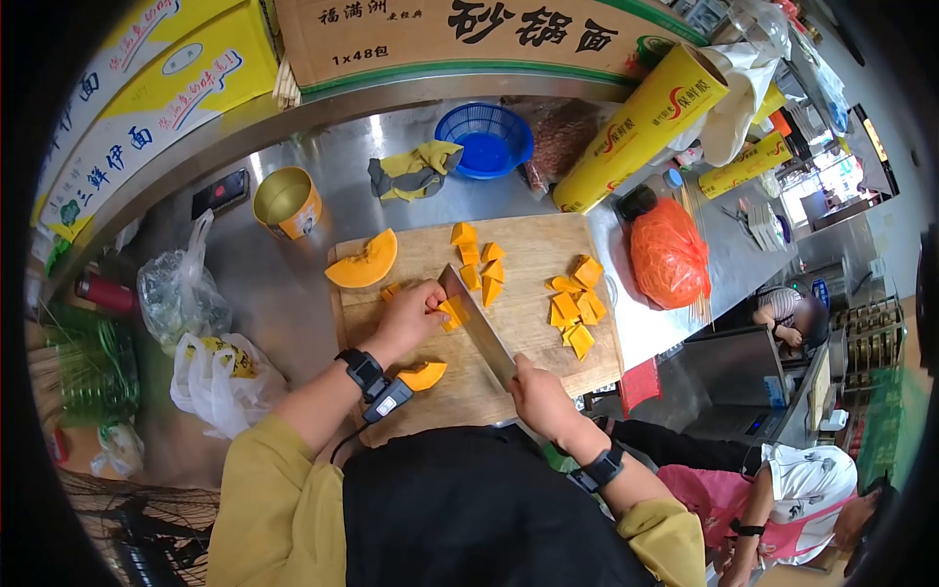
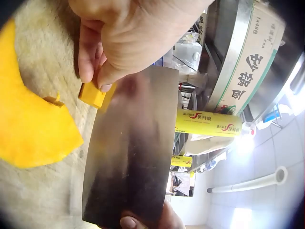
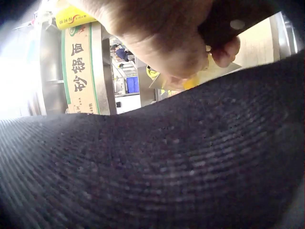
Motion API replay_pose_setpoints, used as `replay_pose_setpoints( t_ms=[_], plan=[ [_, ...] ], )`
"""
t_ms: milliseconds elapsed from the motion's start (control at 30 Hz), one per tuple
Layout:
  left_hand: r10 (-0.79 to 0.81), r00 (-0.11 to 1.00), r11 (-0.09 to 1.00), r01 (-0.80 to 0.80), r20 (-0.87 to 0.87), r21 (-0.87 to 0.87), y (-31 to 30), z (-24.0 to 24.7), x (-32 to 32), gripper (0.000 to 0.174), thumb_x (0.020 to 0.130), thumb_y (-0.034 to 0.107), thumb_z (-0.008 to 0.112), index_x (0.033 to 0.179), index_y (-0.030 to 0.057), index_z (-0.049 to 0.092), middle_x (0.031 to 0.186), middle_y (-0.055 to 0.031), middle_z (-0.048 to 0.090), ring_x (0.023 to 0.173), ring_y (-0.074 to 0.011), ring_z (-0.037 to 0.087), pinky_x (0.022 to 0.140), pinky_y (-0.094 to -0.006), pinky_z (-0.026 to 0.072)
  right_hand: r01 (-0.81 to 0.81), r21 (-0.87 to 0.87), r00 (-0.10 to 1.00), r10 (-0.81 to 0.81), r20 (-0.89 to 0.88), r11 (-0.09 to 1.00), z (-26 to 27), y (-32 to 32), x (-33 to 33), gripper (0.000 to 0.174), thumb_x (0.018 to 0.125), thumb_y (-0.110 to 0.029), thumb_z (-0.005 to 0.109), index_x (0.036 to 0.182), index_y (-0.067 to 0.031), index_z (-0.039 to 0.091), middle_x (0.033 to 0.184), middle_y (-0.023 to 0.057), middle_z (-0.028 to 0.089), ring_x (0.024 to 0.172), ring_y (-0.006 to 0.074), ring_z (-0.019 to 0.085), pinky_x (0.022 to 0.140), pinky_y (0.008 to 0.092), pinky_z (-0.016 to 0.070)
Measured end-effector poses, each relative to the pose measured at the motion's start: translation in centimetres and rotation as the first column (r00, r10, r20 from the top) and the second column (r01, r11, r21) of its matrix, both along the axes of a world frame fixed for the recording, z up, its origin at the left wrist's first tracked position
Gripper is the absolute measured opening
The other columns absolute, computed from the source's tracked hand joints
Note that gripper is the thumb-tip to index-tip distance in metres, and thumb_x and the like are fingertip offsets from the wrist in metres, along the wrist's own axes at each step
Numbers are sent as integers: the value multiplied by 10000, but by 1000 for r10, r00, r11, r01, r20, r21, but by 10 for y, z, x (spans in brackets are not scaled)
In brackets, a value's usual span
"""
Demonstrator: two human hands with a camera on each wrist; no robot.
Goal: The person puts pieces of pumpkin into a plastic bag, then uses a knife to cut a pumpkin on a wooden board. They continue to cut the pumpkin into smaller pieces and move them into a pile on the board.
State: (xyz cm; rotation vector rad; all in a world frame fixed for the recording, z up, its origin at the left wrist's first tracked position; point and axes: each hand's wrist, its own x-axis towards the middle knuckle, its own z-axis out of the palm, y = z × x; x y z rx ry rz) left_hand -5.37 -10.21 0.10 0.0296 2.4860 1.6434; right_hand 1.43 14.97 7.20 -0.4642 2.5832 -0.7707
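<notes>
Two large pumpkin slices lie at the left of one cutting board, two clusters of cut pieces to their right. Between them, the left hand has bent fingers pinching one pumpkin chunk against one knife, its handle gripped by the right hand, nearer and rightward. Beyond stand one blue basket and one yellow tin; one white bag at left holds something yellow.

Surface viewed forward and down from head; left hand, right hand viewed close from wrists; carton shared by all.
</notes>
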Motion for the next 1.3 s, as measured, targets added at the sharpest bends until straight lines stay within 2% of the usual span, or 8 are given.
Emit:
replay_pose_setpoints(
  t_ms=[167,267,367,467,767,867,1067,1300],
  plan=[
    [-90,996,988,86,-24,-128,-4,14,1,247,784,68,762,942,26,576,806,-93,605,730,-188,598,638,-329,479,-36,2,999,36,-23,999,-13,-9,-22,221,908,-106,569,1050,8,443,770,285,628,773,479,616,682,553,480],
    [-135,984,962,159,118,-221,-7,30,3,244,786,81,761,946,41,581,779,-87,595,730,-188,596,630,-330,466,-8,-85,997,1,-81,996,-16,-3,-20,211,907,-103,570,1039,10,451,773,285,627,783,479,615,680,552,479],
    [-139,983,962,162,117,-220,-9,28,8,241,793,81,754,955,34,583,812,-96,601,731,-201,607,648,-329,485,25,-44,996,-28,-87,999,-7,4,-16,215,919,-84,575,1047,17,434,853,279,648,828,472,615,711,519,488],
    [-126,970,984,96,-208,-147,-8,12,14,213,805,55,736,956,23,589,870,-105,615,729,-217,619,675,-324,512,24,-47,1000,-25,-14,999,12,8,-10,208,917,-70,572,1047,15,434,841,272,647,828,472,615,711,509,491],
    [-93,967,993,73,-237,-91,-9,10,21,163,818,-13,690,960,3,611,895,-115,617,755,-230,642,694,-302,525,-42,42,999,42,2,998,21,6,-3,208,913,-97,569,1042,9,444,810,261,641,812,471,618,718,526,490],
    [-112,964,988,82,-240,-132,-9,17,21,161,814,-14,689,954,4,612,892,-119,611,746,-242,636,674,-319,510,-51,63,998,50,25,997,24,4,-3,202,911,-94,567,1040,4,447,806,263,638,811,474,617,718,530,489],
    [-115,960,991,94,-254,-93,-9,13,18,168,802,-10,692,947,1,608,876,-128,601,739,-271,622,654,-352,485,-85,123,995,79,53,989,32,-3,-7,210,917,-103,558,1055,1,438,786,270,634,792,476,616,701,548,481],
    [-171,956,979,138,-238,-148,-11,17,14,182,806,-8,691,957,7,591,892,-125,605,761,-268,630,682,-341,504,-103,94,994,105,-16,990,1,-13,-28,181,916,-108,550,1045,-19,458,774,258,642,769,471,623,693,547,489]
  ],
)
